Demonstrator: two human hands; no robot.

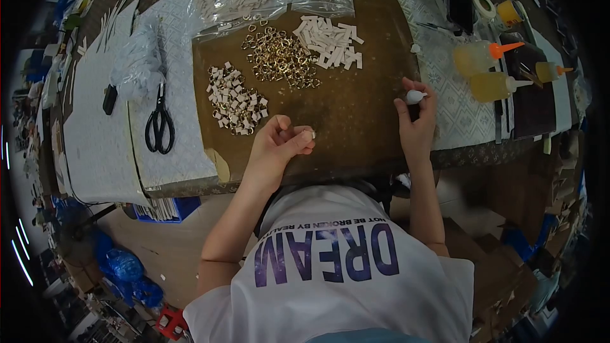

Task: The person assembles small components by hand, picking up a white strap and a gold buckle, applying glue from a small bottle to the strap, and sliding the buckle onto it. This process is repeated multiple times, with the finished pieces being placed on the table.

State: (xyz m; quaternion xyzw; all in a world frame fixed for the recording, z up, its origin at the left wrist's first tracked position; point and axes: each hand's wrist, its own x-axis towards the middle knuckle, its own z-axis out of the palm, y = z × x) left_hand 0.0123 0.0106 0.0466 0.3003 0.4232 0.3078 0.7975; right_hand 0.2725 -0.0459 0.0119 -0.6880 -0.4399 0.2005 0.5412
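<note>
Head view: left grip out over the brown mat, thumb and fingertips pinching a small pale piece; too tiny to tell if metal sits in it. Right grip at the mat's right side, fingers curled round a small white container. Its opening can't be made out.

Piles: bare gold-coloured rings up the middle, loose pale strips just right of them, touching at the border. Rings with pale pieces on them in their own heap, left, near left grip. Scissors farther left on the tabletop; orange-tipped bottle right, off the mat.

Handling, my judgement: hold the pale piece by its edges, light but firm, face left uncovered by the thumb. Too much squeeze could bend it or flick it out. Keep both hands low over the bare mat, so a dropped bit is easy to find. White container probably squeezable, so easy pressure, tip kept off the heaps; a hard squeeze could spill and foul the fingers. Steady the left wrist near the mat edge for fine work. Keep sleeves and forearms clear of the left heap, else finished-looking and bare ones mix.
</note>
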